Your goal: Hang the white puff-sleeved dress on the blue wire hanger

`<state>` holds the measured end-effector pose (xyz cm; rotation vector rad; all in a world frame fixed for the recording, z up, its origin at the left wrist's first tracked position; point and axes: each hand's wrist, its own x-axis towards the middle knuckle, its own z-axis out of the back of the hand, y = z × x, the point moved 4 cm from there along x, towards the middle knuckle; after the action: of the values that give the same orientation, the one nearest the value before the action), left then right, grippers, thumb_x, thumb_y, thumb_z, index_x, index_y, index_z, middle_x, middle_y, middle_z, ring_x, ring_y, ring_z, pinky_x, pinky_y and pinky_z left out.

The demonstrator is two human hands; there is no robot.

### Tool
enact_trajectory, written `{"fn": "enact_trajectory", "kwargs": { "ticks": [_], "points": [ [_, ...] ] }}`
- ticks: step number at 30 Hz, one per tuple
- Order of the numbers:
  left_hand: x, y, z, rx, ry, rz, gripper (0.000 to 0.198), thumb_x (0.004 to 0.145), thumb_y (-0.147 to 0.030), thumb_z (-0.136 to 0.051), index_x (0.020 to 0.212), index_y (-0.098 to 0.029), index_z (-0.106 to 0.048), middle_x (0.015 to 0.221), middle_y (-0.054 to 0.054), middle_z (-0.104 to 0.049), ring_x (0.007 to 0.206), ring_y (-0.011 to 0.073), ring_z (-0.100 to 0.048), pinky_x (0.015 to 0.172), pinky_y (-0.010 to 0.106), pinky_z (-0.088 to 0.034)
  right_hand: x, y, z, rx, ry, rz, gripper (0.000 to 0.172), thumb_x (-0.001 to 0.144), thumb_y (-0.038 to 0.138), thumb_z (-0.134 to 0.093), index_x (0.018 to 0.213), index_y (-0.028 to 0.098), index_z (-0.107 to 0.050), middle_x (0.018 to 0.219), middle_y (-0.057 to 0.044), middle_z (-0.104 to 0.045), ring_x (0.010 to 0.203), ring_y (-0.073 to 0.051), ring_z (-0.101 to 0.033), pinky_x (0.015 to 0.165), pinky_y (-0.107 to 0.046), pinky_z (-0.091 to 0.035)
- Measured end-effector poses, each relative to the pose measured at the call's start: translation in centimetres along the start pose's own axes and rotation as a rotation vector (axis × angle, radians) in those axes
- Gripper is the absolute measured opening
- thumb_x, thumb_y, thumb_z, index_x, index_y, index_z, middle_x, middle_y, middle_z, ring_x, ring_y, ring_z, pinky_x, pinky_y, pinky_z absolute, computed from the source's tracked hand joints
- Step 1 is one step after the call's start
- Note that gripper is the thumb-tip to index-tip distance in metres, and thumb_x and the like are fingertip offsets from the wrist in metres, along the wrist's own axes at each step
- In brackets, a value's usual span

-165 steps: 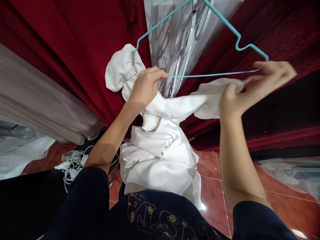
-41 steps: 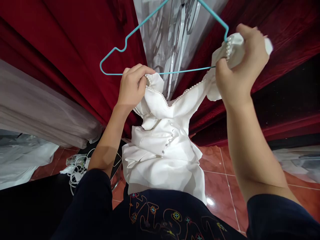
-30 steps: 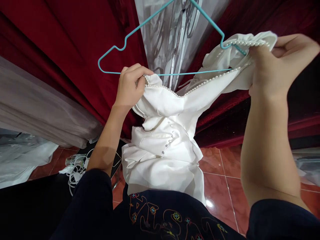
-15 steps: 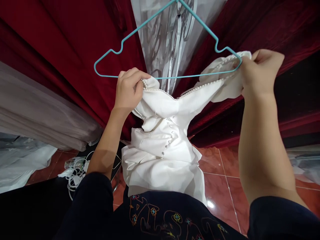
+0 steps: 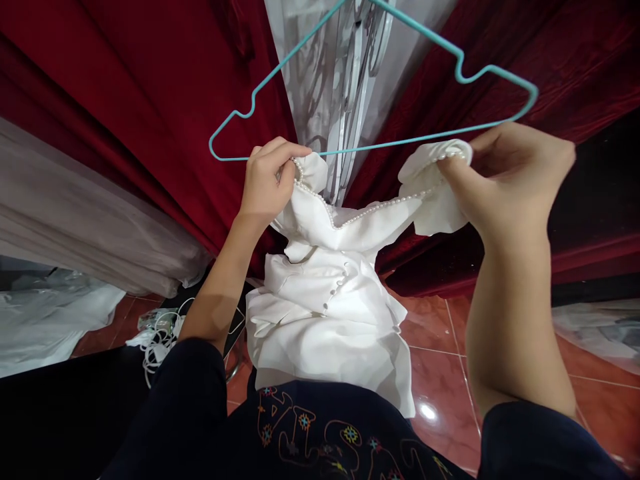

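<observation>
A white dress (image 5: 345, 293) with a pearl-beaded neckline hangs between my hands, its lower part bunched in folds against my front. My left hand (image 5: 270, 177) is closed on the dress's left shoulder edge, by the lower bar of a light blue hanger (image 5: 390, 144). At the other shoulder, my right hand (image 5: 510, 180) pinches the beaded edge, thumb in front and fingers behind. The hanger's right end is above my right hand, apart from the fabric there. Whether my left fingers also touch the hanger bar, I cannot tell.
Dark red curtains (image 5: 150, 107) hang on both sides of a white metal frame (image 5: 350, 100). A coil of white cable (image 5: 157, 350) lies at the lower left, near pale draped fabric (image 5: 60, 313). Red floor tiles (image 5: 435, 367) show below.
My right hand has drawn the right shoulder of the dress off the hanger's end, inward and down. The hanger has tilted up on the right. My left hand has shifted slightly right.
</observation>
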<state>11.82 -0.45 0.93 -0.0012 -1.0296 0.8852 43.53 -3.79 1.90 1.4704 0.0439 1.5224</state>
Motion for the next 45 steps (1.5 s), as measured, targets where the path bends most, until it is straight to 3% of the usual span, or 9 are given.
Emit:
{"fn": "enact_trajectory", "kwargs": {
  "ticks": [9, 15, 18, 22, 27, 30, 35, 40, 45],
  "points": [
    [-0.1, -0.7, -0.6, 0.075, 0.004, -0.001, 0.031, 0.099, -0.011, -0.049, 0.105, -0.025, -0.075, 0.1, 0.004, -0.076, 0.1, 0.0248, -0.072, 0.102, 0.044, -0.053, -1.1, 3.4, -6.0, -0.016, 0.227, 0.263, 0.018, 0.098, 0.037, -0.061, 0.109, 0.031, -0.073, 0.118, -0.007, -0.071, 0.107, -0.024, -0.07, 0.085, -0.042, -0.06],
    [-0.8, -1.5, -1.0, -0.102, 0.089, -0.017, 0.034, 0.099, -0.014, -0.051, 0.126, -0.027, -0.066, 0.124, 0.005, -0.073, 0.12, 0.0242, -0.07, 0.107, 0.042, -0.055, -1.7, 1.0, -8.0, -0.056, 0.156, 0.153, 0.024, 0.104, 0.045, -0.049, 0.1, 0.034, -0.07, 0.105, -0.007, -0.072, 0.103, -0.026, -0.067, 0.094, -0.052, -0.057],
    [-2.4, -1.2, 0.4, -0.132, -0.136, 0.007, 0.031, 0.097, -0.019, -0.058, 0.127, -0.027, -0.062, 0.12, 0.006, -0.069, 0.115, 0.0233, -0.07, 0.103, 0.04, -0.056, -1.9, 0.2, -8.4, -0.062, 0.093, 0.14, 0.023, 0.104, 0.047, -0.051, 0.099, 0.033, -0.068, 0.1, -0.008, -0.071, 0.102, -0.027, -0.065, 0.088, -0.051, -0.057],
    [-5.5, 1.5, 3.2, -0.216, -0.404, 0.206, 0.019, 0.087, -0.019, -0.068, 0.104, -0.028, -0.065, 0.085, 0.0, -0.061, 0.077, 0.0169, -0.064, 0.07, 0.032, -0.052, -2.2, 0.5, -8.6, -0.054, 0.058, 0.16, 0.024, 0.104, 0.048, -0.051, 0.099, 0.031, -0.067, 0.098, -0.008, -0.068, 0.102, -0.028, -0.066, 0.081, -0.048, -0.057],
    [-7.0, 7.2, 5.6, -0.511, -0.478, 0.71, 0.019, 0.076, -0.018, -0.067, 0.088, -0.022, -0.053, 0.058, -0.008, -0.045, 0.044, 0.0082, -0.035, 0.043, 0.026, -0.024, -2.0, 0.4, -8.6, -0.067, 0.05, 0.117, 0.017, 0.101, 0.043, -0.055, 0.093, 0.034, -0.067, 0.093, -0.007, -0.069, 0.095, -0.026, -0.063, 0.081, -0.049, -0.057],
    [-5.1, 9.7, 7.1, -0.567, -0.489, 0.789, 0.026, 0.079, -0.026, -0.074, 0.086, -0.021, -0.05, 0.06, -0.008, -0.041, 0.043, 0.0053, -0.032, 0.04, 0.023, -0.015, -1.7, 0.2, -8.9, -0.07, 0.037, 0.163, 0.023, 0.103, 0.045, -0.052, 0.091, 0.032, -0.066, 0.091, -0.007, -0.067, 0.092, -0.025, -0.064, 0.078, -0.048, -0.057],
    [2.4, 12.9, 8.1, -0.491, -0.379, 0.559, 0.062, 0.075, -0.063, -0.088, 0.09, -0.023, -0.043, 0.065, -0.006, -0.022, 0.044, 0.0017, -0.022, 0.037, 0.021, -0.011, -1.7, 0.2, -8.8, -0.041, 0.008, 0.212, 0.028, 0.102, 0.046, -0.051, 0.087, 0.028, -0.065, 0.086, -0.006, -0.064, 0.089, -0.024, -0.065, 0.077, -0.045, -0.059],
    [9.3, 13.5, 6.0, -0.45, -0.285, 0.591, 0.043, 0.093, -0.037, -0.077, 0.088, -0.023, -0.037, 0.065, -0.006, -0.026, 0.044, 0.0035, -0.016, 0.033, 0.026, -0.012, -2.0, 0.4, -8.3, 0.049, 0.03, 0.2, 0.03, 0.101, 0.049, -0.052, 0.087, 0.027, -0.066, 0.089, -0.007, -0.062, 0.097, -0.026, -0.066, 0.085, -0.049, -0.059],
    [11.3, 11.8, 3.9, -0.39, -0.137, 0.528, 0.04, 0.088, -0.03, -0.088, 0.09, -0.023, -0.048, 0.065, -0.009, -0.041, 0.048, 0.0015, -0.04, 0.034, 0.026, -0.027, -1.8, 0.0, -8.4, 0.052, 0.058, 0.195, 0.032, 0.103, 0.05, -0.049, 0.089, 0.026, -0.066, 0.089, -0.007, -0.06, 0.097, -0.026, -0.066, 0.087, -0.049, -0.06]
  ]
}}
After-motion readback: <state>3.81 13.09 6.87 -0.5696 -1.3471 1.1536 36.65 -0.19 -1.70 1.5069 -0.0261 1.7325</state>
